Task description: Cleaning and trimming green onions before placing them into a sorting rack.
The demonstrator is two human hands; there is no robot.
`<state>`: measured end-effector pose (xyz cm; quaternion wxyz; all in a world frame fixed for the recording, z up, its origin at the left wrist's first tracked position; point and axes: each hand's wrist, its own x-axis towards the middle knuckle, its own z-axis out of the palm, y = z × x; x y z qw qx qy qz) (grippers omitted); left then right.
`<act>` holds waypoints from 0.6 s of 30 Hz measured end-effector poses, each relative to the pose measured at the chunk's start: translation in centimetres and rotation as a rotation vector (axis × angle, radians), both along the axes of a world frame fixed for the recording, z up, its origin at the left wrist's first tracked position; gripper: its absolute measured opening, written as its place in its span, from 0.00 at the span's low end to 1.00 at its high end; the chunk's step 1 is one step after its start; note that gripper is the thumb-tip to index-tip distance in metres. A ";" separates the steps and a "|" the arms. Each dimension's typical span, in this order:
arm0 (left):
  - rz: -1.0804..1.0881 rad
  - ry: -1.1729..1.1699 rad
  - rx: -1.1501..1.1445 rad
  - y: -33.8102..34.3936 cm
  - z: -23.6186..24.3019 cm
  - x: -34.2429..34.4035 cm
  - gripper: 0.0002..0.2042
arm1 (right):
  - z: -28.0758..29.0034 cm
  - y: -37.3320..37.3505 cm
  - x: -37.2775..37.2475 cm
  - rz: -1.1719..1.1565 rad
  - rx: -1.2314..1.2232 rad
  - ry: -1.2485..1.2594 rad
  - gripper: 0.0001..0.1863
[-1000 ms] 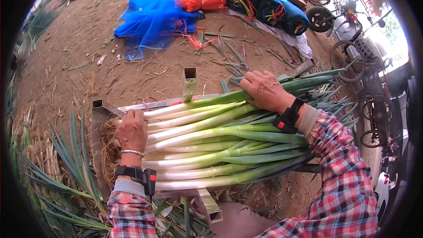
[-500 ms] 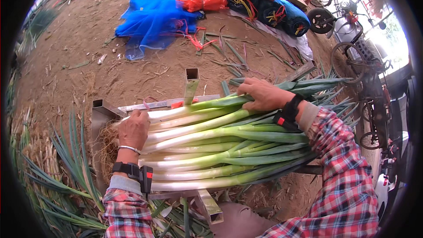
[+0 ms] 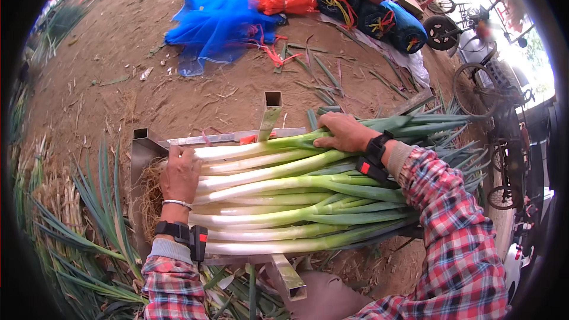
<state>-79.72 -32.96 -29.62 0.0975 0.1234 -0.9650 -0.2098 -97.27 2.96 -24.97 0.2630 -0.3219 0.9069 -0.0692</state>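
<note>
Several long green onions (image 3: pixel 267 217) lie side by side in a metal rack, white stems to the left and green leaves to the right. My left hand (image 3: pixel 180 175) is curled closed at the white root end of the farthest onion (image 3: pixel 228 152). On the same onion, where white turns to green, my right hand (image 3: pixel 345 133) is closed around the leaves. Tangled roots (image 3: pixel 152 186) press against the rack's left end plate (image 3: pixel 137 166). Part of each hand's fingertips is hidden. Square metal posts rise at the rack's far side (image 3: pixel 269 112) and near side (image 3: pixel 290 281).
Loose onions (image 3: pixel 98 249) cover the ground at left. Beyond the rack lie blue netting (image 3: pixel 216 21), a red bundle (image 3: pixel 284 1) and rolled blue net bags (image 3: pixel 403 26). Bicycles (image 3: pixel 474 89) stand at the right. Leaf scraps litter the dirt floor.
My right hand has slid a little left along the farthest onion, toward the stems. The left hand stays at the root end. The whole view has shifted slightly.
</note>
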 end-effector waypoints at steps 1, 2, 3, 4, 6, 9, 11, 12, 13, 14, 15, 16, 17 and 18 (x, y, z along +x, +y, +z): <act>-0.044 -0.080 -0.017 -0.7 0.2 0.1 0.08 | 1.3 -0.6 1.1 0.015 -0.020 0.101 0.27; -0.037 -0.086 -0.022 -1.8 0.2 0.2 0.08 | 1.2 -1.0 1.2 0.021 -0.026 0.095 0.27; -0.076 -0.132 -0.052 -3.0 0.1 0.1 0.08 | 1.2 -1.0 1.3 0.023 -0.024 0.131 0.27; -0.114 -0.178 -0.082 -4.1 0.0 0.2 0.08 | 1.1 -1.0 1.4 0.025 -0.022 0.167 0.27; -0.120 -0.205 -0.098 -4.8 0.5 0.2 0.08 | 1.0 -0.7 1.1 0.016 -0.032 0.140 0.27; -0.109 -0.207 -0.245 -4.7 1.2 0.5 0.10 | 0.5 0.0 0.6 -0.007 -0.064 0.083 0.27; -0.104 -0.121 -0.160 -5.2 0.3 0.7 0.11 | 0.6 -0.2 0.5 -0.018 -0.093 0.054 0.27; -0.110 -0.025 -0.071 -5.4 -0.2 1.0 0.12 | 0.9 -0.4 0.2 -0.029 -0.017 0.024 0.28; -0.095 -0.055 -0.063 -5.2 -0.4 0.9 0.13 | 1.1 -0.8 -0.2 -0.043 0.057 0.002 0.29; -0.091 -0.051 -0.071 -5.1 -0.5 1.2 0.13 | 1.0 -1.1 0.1 -0.040 0.049 0.006 0.29; -0.044 -0.090 -0.099 -4.3 -0.6 1.2 0.13 | 0.7 -0.8 0.4 -0.038 0.048 0.004 0.30; 0.002 -0.129 -0.125 -3.7 -0.7 1.3 0.13 | 0.4 -0.5 0.5 -0.038 0.048 0.003 0.31; -0.001 -0.032 -0.052 -3.4 -0.7 1.8 0.10 | 0.4 -0.2 0.8 0.001 0.034 0.018 0.32; -0.004 -0.028 -0.049 -3.6 -1.3 1.6 0.10 | 0.4 0.2 0.6 -0.003 0.037 0.022 0.32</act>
